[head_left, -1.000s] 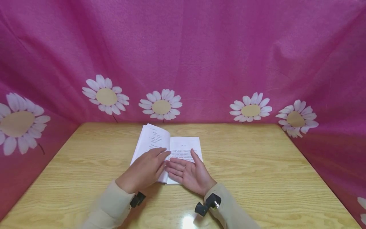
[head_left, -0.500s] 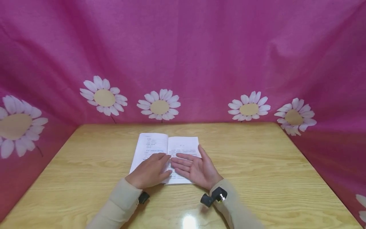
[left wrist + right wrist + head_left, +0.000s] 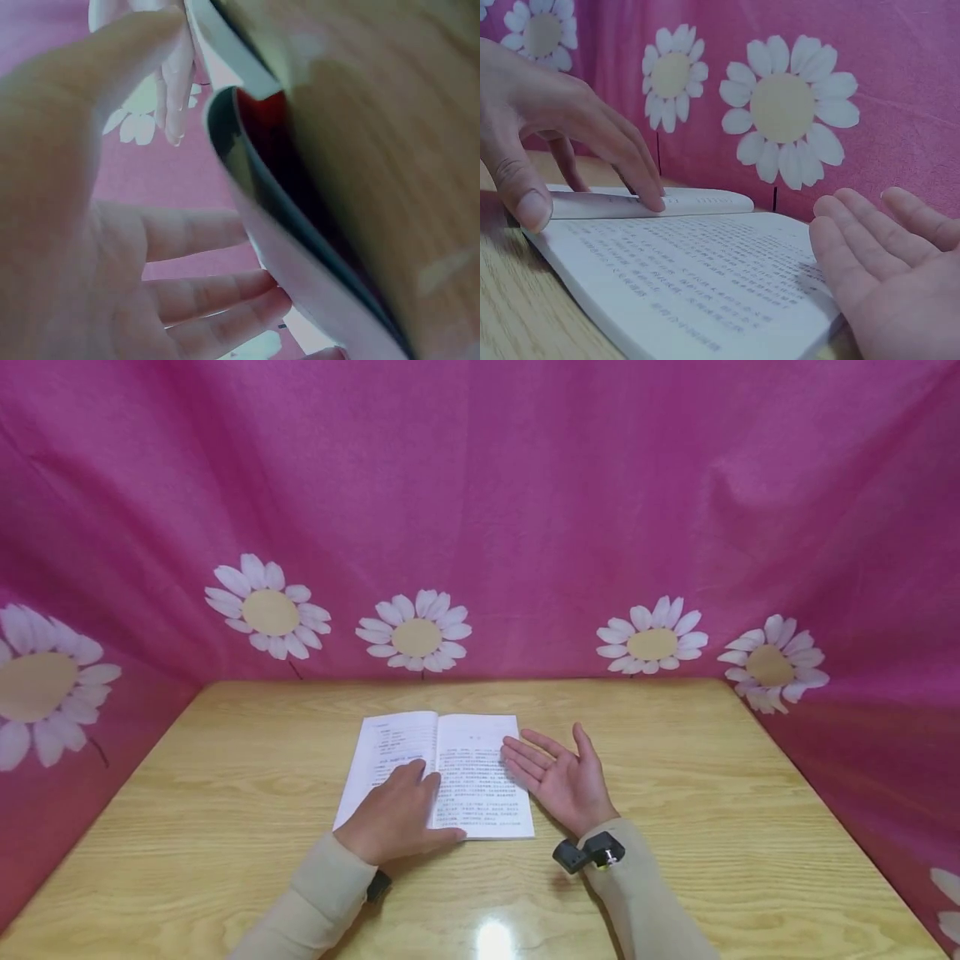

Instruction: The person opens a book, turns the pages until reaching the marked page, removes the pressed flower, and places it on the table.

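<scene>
An open book (image 3: 483,777) with printed white pages lies on the table in the head view. My left hand (image 3: 393,818) rests on its left page near the spine, with the fingertips touching the paper. The left thumb stretches to the book's lower edge, close to the spine in the right wrist view (image 3: 562,127). From the left wrist view, the book's lower edge (image 3: 300,247) shows a gap under the curved pages. My right hand (image 3: 562,777) is beside the right page, palm turned up and fingers extended. Its fingertips are at the page's right edge; contact is unclear.
The wooden table (image 3: 712,802) extends around the book on all sides. A pink curtain (image 3: 525,527) with white flowers hangs along the back and both sides. Dark wrist mounts (image 3: 588,853) sit at the beige sleeves.
The raised left pages have come down and lie flatter. My right hand has slid right, off the right page to its edge. The left thumb has spread toward the book's lower edge.
</scene>
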`<state>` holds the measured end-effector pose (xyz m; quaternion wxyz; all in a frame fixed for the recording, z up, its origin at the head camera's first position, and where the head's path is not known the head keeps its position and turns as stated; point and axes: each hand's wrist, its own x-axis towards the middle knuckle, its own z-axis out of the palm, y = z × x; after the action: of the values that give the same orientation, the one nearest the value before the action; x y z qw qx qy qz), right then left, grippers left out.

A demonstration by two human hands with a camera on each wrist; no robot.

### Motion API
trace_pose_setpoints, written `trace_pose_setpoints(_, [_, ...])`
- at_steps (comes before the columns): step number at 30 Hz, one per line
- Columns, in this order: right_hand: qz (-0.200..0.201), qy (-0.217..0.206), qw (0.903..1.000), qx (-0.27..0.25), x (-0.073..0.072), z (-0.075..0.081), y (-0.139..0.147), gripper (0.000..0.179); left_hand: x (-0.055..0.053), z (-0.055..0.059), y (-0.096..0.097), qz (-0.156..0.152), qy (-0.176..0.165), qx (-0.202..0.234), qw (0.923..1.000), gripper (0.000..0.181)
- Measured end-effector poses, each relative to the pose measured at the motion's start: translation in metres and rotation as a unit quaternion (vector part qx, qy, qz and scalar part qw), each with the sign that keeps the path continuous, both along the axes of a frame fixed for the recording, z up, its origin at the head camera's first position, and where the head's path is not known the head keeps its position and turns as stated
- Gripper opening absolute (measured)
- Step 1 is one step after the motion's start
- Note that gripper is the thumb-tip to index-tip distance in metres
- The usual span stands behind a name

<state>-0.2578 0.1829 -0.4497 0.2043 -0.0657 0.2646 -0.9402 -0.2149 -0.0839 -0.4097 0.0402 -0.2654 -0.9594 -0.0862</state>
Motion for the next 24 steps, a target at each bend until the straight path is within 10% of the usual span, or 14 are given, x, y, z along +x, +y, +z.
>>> trace_pose_setpoints(24, [-0.093,-0.044,0.9924,0.067,0.0,0.001,-0.004,0.083,0.004,-0.004,0.013,-0.004,-0.017,-0.013,0.9998,0.089])
